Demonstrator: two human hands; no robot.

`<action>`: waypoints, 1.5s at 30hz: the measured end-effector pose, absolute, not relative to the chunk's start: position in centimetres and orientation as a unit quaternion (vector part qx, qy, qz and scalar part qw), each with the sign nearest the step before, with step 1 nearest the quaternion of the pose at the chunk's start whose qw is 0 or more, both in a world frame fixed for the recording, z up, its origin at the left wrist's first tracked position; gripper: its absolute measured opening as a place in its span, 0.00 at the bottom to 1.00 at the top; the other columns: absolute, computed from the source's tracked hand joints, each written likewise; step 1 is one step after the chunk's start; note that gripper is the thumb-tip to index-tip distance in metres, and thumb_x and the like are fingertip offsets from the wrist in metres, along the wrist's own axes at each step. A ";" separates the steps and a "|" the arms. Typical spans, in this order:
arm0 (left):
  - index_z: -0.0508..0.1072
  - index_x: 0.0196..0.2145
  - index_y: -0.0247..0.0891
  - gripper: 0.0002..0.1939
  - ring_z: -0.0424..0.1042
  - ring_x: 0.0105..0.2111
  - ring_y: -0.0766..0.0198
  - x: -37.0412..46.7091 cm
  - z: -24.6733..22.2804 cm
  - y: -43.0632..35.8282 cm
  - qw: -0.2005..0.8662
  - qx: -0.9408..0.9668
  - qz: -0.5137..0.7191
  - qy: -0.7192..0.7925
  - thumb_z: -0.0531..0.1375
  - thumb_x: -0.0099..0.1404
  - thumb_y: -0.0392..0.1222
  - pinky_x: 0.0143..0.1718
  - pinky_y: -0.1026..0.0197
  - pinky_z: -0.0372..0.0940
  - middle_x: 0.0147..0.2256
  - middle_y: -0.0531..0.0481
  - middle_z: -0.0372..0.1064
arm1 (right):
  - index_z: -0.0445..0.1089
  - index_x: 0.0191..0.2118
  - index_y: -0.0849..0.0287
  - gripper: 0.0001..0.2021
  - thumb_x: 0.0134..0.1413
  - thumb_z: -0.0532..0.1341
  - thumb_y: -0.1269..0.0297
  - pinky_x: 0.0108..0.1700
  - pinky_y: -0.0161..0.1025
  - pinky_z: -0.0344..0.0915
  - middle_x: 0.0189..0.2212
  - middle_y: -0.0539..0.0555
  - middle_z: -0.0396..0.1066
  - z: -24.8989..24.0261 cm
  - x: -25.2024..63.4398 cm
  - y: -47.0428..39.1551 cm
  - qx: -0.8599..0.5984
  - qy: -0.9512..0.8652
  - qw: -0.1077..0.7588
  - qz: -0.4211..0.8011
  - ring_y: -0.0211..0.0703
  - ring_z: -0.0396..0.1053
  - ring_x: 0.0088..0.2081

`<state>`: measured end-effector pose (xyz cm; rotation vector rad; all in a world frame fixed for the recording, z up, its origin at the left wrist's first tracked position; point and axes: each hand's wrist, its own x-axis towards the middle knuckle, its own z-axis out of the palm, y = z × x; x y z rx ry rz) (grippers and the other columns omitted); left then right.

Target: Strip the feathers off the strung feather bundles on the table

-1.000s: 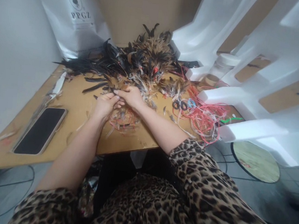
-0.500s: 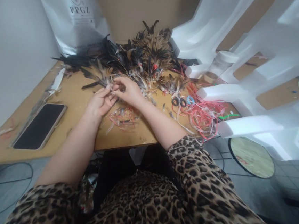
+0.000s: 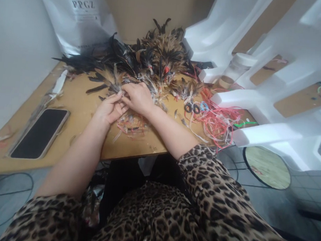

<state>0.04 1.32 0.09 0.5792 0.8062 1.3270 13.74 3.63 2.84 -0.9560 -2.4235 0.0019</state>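
Observation:
A small bunch of brown and black feathers [image 3: 114,82] fans out beyond my fingertips, its base pinched between my hands. My left hand [image 3: 111,108] is turned partly palm up, its thumb and forefinger closed on the base. From the right, my right hand [image 3: 138,97] meets it, fingers bent together at the same spot and hiding part of the base. Just behind lies a large heap of dark and tan feathers [image 3: 167,48]. Red and clear ties [image 3: 132,125] lie on the table below my hands.
A phone [image 3: 39,134] lies at the left of the table [image 3: 78,128]. Scissors [image 3: 192,108] and tangled pink strings [image 3: 219,122] are on the right, near a clear jar [image 3: 238,69] and white foam pieces [image 3: 266,133]. A white bag [image 3: 81,23] stands behind.
My right fingers have closed in against my left fingertips and flattened over the feather base. The feather bunch has shifted slightly right and stands more upright. The whole view has moved a little.

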 end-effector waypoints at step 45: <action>0.72 0.32 0.39 0.03 0.72 0.27 0.71 -1.3 0.7 1.7 0.600 0.244 0.661 0.379 0.58 0.61 0.37 0.24 0.73 0.65 0.30 0.52 0.75 | 0.70 0.25 0.65 0.09 0.44 0.58 0.63 0.23 0.30 0.54 0.18 0.49 0.66 4.6 15.3 -0.4 -0.292 -0.837 0.133 0.443 0.28 0.55 0.19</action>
